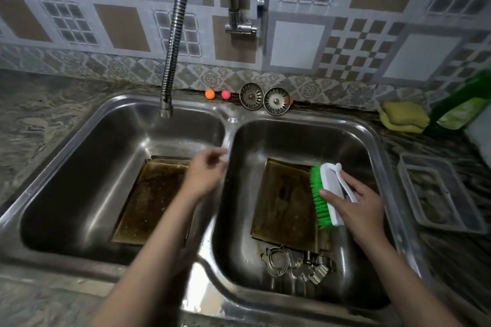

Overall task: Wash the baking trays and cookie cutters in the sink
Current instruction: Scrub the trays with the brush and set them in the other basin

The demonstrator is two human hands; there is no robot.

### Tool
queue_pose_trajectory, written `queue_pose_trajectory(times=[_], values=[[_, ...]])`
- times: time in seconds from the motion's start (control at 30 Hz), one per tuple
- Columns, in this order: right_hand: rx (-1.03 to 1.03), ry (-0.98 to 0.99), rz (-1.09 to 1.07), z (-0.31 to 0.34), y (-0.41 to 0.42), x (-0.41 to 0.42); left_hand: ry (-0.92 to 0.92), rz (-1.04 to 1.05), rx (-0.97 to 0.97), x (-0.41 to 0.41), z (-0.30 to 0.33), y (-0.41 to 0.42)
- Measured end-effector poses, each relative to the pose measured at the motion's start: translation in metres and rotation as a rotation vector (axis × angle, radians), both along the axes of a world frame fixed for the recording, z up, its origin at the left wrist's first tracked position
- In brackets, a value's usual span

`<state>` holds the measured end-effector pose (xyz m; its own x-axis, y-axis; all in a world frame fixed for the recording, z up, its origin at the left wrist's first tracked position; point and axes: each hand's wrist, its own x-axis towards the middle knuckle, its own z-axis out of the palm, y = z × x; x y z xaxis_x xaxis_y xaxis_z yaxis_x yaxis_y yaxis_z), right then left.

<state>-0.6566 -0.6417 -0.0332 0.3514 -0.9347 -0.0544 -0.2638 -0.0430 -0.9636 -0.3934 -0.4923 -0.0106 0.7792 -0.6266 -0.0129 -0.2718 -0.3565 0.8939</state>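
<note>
Our right hand [354,203] gripped the brush [328,195]; left hand's [206,176] fingers blurred, unreadable. The greasy tray [284,204] at six o'clock could slide under scrubbing.

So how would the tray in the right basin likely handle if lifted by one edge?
The tray looks like thin flat metal, so probably stiff and fairly light. Its brown, glossy surface suggests grease, so likely slippery. It leans on the cutters, so it may slide.

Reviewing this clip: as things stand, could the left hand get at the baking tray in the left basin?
Probably yes. The left hand hovers right over the far right corner of the left tray, which lies uncovered on the basin floor. Nothing sits between them; the faucet hose hangs further back.
</note>
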Motion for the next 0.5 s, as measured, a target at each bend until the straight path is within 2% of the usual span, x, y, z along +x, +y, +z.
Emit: queue_pose_trajectory(times=[0.07, 0.13, 0.3, 0.4, 0.5], values=[[-0.026, 0.021, 0.005, 0.000, 0.001, -0.004, 0.128, -0.125, 0.072, -0.032, -0.011, -0.031], [-0.040, 0.021, -0.002, 0.000, 0.003, -0.008, 0.238, -0.236, 0.249, -0.050, -0.037, -0.052], [-0.061, 0.031, -0.028, 0.003, -0.002, -0.021, 0.226, -0.311, 0.574, -0.060, -0.092, -0.062], [-0.125, 0.057, -0.051, 0.012, -0.011, -0.031, 0.205, -0.353, 0.612, -0.064, -0.112, -0.063], [-0.166, 0.067, -0.081, 0.021, -0.028, -0.043, 0.193, -0.311, 0.599, -0.068, -0.124, -0.066]])
